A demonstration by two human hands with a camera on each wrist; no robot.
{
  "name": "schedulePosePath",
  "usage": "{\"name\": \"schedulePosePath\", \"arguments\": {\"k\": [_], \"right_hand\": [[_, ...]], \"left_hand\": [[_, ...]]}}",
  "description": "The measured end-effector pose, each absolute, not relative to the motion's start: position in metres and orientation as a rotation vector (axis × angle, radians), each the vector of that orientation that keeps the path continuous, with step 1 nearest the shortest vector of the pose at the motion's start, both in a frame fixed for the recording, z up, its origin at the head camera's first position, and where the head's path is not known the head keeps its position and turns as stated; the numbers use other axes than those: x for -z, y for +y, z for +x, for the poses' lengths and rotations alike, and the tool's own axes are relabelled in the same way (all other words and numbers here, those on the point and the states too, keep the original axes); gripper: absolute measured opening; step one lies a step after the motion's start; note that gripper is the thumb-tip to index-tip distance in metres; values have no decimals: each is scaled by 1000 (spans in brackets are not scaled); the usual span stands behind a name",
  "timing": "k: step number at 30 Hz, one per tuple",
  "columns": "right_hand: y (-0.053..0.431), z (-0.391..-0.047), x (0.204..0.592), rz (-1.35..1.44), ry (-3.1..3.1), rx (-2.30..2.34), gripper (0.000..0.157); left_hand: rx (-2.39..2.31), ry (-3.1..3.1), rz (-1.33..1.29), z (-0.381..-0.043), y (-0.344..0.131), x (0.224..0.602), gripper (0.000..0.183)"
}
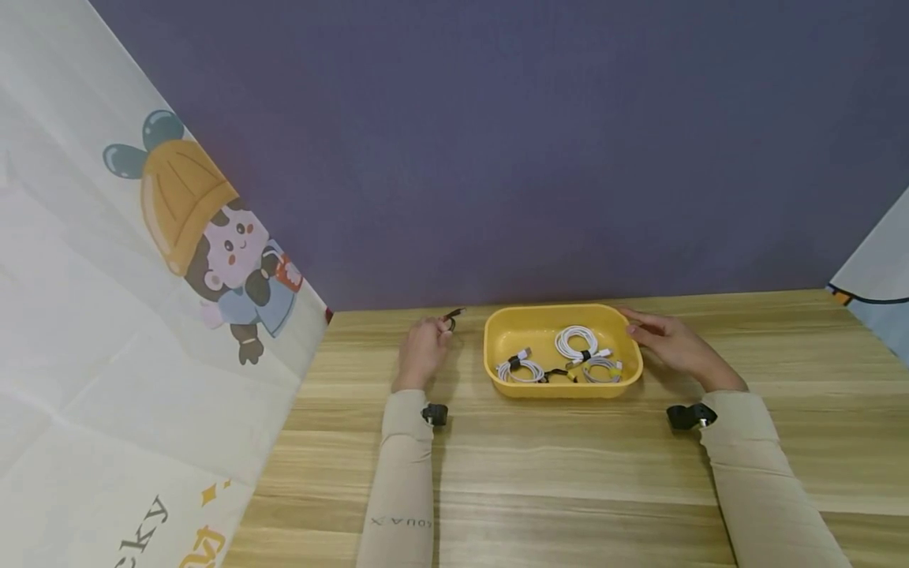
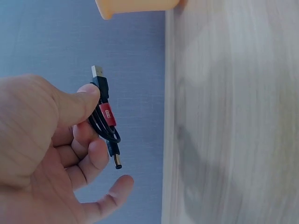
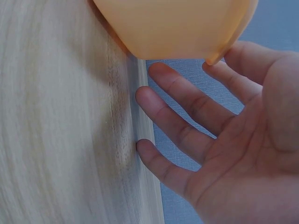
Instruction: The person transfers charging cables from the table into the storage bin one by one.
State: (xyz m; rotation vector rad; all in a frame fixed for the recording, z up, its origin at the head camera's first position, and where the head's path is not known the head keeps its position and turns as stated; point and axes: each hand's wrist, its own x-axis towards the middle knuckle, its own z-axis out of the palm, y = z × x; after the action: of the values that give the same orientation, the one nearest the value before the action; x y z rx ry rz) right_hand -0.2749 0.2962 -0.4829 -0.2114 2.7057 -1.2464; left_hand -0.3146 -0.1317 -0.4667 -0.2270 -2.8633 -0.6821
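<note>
My left hand pinches a coiled black USB cable between thumb and index finger, to the left of the yellow bin. A red tag wraps the cable, its metal USB plug points up and a round barrel plug hangs below. At the bin's right end, my right hand holds the rim with thumb and index finger, the other fingers spread below. Inside the bin lie a large white cable coil, a grey-white coil at right and another white coil at left.
A small black and yellow item lies between the coils. The wooden table meets a dark blue panel behind the bin. On the left hangs a white sheet with a cartoon figure.
</note>
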Motion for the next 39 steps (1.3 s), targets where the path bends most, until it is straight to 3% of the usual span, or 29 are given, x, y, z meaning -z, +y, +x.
{"name": "schedulePosePath", "arguments": {"k": [39], "right_hand": [[295,-273,480,-232,2707,1250,60]], "left_hand": [[715,-2773,-396,-312,-122,455,17]]}}
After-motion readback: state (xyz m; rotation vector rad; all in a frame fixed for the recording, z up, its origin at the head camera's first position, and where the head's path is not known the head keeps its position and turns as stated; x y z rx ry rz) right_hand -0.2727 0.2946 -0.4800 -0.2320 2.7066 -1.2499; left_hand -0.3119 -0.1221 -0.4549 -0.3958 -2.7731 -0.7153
